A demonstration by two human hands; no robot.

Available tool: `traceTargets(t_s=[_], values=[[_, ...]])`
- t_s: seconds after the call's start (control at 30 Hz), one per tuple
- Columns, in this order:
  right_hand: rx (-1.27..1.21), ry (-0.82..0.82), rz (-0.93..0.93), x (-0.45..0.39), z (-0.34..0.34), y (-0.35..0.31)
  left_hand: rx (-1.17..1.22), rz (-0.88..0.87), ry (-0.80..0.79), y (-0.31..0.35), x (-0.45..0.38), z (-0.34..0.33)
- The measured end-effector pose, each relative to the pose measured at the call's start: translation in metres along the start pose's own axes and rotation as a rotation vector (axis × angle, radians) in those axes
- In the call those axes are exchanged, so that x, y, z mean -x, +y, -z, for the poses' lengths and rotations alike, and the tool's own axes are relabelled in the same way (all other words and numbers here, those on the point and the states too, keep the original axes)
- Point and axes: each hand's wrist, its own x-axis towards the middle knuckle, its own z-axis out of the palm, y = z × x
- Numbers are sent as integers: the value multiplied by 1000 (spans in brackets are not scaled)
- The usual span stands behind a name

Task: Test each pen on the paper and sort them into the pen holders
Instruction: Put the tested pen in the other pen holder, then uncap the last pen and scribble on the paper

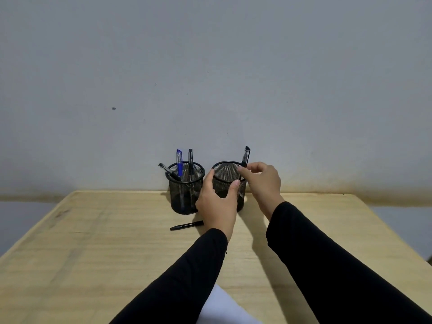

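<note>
Two black mesh pen holders stand at the table's far edge against the wall. The left holder (184,197) contains a blue pen (179,163) and two black pens. My left hand (216,204) wraps around the front of the right holder (225,170). My right hand (264,183) pinches a black pen (245,160) upright, its lower end inside the right holder by the right rim. Another black pen (186,225) lies flat on the table in front of the left holder. White paper (222,307) shows at the bottom edge between my sleeves.
The wooden table (93,253) butts against a pale wall (210,78). Its left and right edges slope away toward the floor. My black sleeves cover much of the near middle.
</note>
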Motion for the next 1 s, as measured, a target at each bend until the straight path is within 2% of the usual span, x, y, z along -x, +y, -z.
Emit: traceTargets(t_s=[0.17, 0.27, 0.4, 0.53, 0.63, 0.8, 1.0], values=[[-36, -3, 4, 10, 4, -2, 45, 19, -71, 3, 0, 10], [-85, 45, -53, 22, 6, 1, 44, -1, -121, 3, 2, 26], [-80, 63, -162, 42, 6, 15, -230, -79, -174, -10, 4, 62], [76, -56, -200, 64, 5, 28, -525, -58, -335, -29, 3, 94], [158, -185, -196, 82, 1, 31, -624, -98, -354, -35, 2, 105], [275, -262, -154, 95, -9, 30, -566, -89, -330, -32, 12, 111], [-51, -233, -107, 111, -4, 9, -377, -49, -251, -20, 32, 116]])
